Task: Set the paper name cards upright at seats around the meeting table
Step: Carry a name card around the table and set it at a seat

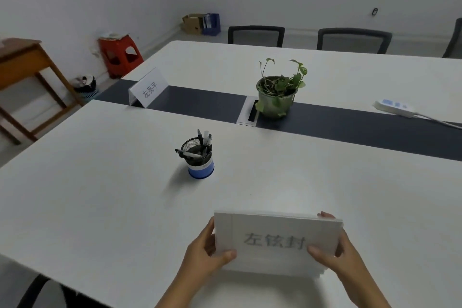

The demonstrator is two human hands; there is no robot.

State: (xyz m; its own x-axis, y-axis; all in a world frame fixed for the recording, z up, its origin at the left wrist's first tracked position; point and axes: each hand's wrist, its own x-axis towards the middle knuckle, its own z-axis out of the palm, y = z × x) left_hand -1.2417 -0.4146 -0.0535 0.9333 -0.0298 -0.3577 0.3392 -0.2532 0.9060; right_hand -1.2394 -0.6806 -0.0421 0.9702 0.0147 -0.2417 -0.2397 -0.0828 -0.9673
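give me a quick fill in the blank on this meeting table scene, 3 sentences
1. Both hands, the left hand and the right hand, hold a white name card printed with ____ characters.
2. The upright name card stands on the table's dark ____.
3. The pens sit in a mesh ____ with a blue base.

Missing words: three; strip; cup

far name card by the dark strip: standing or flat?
Standing. The far name card sits tented on the table, its printed face sloping up.
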